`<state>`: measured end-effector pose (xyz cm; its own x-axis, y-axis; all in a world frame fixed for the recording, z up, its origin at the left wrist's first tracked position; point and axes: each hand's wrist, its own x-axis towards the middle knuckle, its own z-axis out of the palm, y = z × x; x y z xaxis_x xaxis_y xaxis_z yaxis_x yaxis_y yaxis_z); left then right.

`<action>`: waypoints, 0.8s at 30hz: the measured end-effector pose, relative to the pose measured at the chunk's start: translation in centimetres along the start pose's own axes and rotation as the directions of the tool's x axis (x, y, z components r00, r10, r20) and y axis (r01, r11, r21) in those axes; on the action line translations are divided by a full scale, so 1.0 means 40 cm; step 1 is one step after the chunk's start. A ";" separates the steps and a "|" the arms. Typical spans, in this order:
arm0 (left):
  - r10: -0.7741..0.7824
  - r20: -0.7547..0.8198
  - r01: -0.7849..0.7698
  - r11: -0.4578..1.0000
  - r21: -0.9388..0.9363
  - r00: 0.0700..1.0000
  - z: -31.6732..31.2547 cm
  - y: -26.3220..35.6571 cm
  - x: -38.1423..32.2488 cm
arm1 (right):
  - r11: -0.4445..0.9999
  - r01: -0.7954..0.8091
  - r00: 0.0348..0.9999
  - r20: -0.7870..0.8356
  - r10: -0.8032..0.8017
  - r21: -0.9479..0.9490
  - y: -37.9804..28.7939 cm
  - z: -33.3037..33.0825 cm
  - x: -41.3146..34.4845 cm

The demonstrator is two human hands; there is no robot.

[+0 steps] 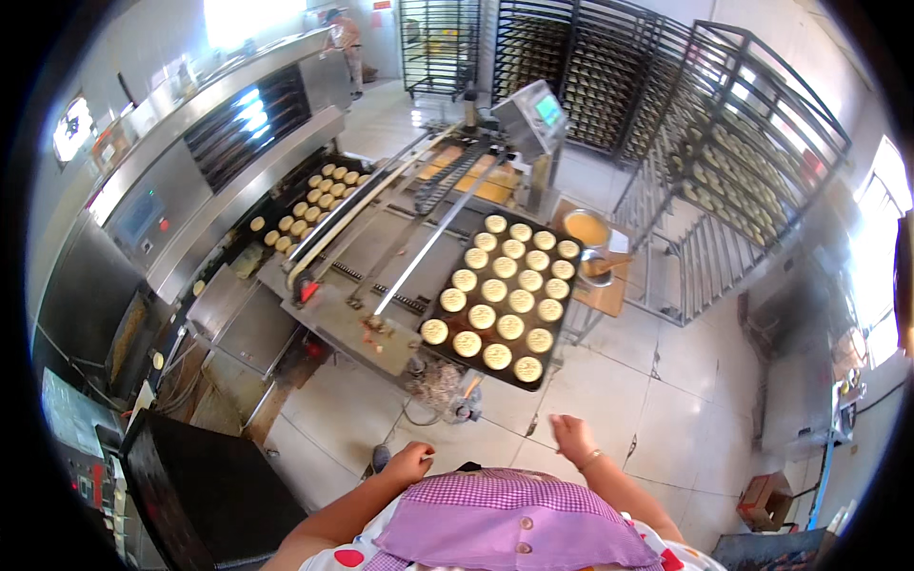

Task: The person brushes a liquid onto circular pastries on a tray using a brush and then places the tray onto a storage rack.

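Observation:
My left hand (412,461) is near my waist at the lower middle, its fingers loosely curled, touching nothing. Farther right, my right hand (571,437) reaches forward over the floor; its fingers look bent and I cannot tell whether they hold anything. Beyond both hands, a dark baking tray (508,371) with rows of round, pale, stamped pastries rests on the right end of a metal machine (350,325) with rails and a crossbar. On the machine's far left side, more round pastries (312,213) lie on a dark surface.
A metal bowl of orange-yellow liquid (587,227) and a smaller bowl (597,277) stand on a small table. Tray racks (742,135) are at the back right, a steel oven-like machine (214,185) at left. A black box-like object (207,492) is lower left. Another person (346,46) stands far back.

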<state>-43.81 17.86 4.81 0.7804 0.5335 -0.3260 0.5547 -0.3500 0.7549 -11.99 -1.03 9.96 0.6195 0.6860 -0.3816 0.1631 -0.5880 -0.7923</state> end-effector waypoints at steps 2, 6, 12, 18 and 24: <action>0.104 0.026 -0.105 0.993 0.048 0.994 0.035 0.124 0.089 | 0.978 -0.121 0.978 -0.149 0.148 0.172 0.059 -0.155 -0.048; 0.129 0.030 -0.130 0.990 0.059 0.991 0.122 0.282 0.191 | 0.934 -0.169 0.929 -0.265 0.258 0.316 0.200 -0.303 -0.099; 0.394 0.076 -0.401 0.904 0.150 0.916 0.227 0.401 0.273 | 0.961 -0.169 0.955 -0.203 0.214 0.221 0.204 -0.353 0.009; 0.544 -0.043 -0.471 0.761 0.447 0.838 0.164 0.583 0.433 | 0.993 -0.094 0.985 -0.138 0.103 0.069 0.114 -0.435 0.286; 0.256 -0.154 -0.248 0.966 0.071 0.954 0.097 0.631 0.611 | 0.995 -0.006 0.997 -0.076 -0.001 -0.098 0.040 -0.506 0.553</action>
<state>-9.64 19.08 13.69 0.8424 0.5380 -0.0304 0.3632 -0.5253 0.7695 17.53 4.53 9.90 0.6755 0.6525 -0.3434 0.2342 -0.6314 -0.7392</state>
